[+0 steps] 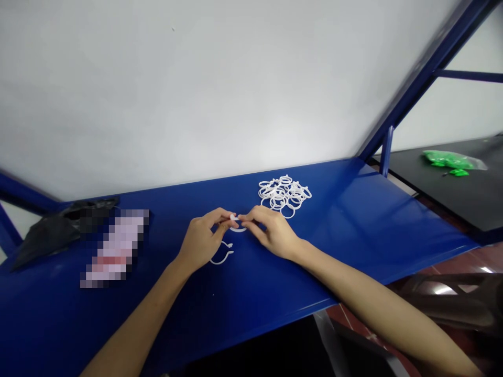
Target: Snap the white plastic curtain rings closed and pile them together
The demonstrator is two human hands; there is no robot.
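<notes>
Both hands meet over the middle of a blue metal shelf (353, 225). My left hand (202, 238) and my right hand (271, 230) each pinch one end of a small white plastic ring (237, 226), fingers closed on it. A second white ring (221, 256) lies open on the shelf just under my left hand. A pile of several white rings (284, 195) sits a little beyond my right hand.
A black bag (51, 230) and a blurred-out patch (116, 246) lie at the left of the shelf. A white wall rises behind. Blue frame bars (416, 78) run up at the right. A dark table (451, 193) holds green plastic pieces (451, 159).
</notes>
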